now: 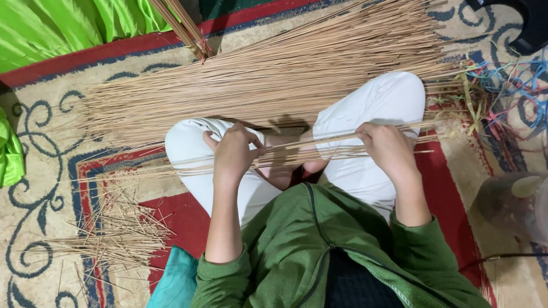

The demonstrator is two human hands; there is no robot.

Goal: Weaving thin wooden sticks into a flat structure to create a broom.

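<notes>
Tan thin stiff broom sticks (297, 149) lying across the lap | left hand (233, 153) and right hand (387, 145) fingers pinching them | light, brittle, probably best gripped near both ends | big pile (274, 74) resting on patterned carpet (40, 142)

Bright, even indoor light, soft shadows under the hands (231, 154), and perhaps slight blur toward the edges.
</notes>
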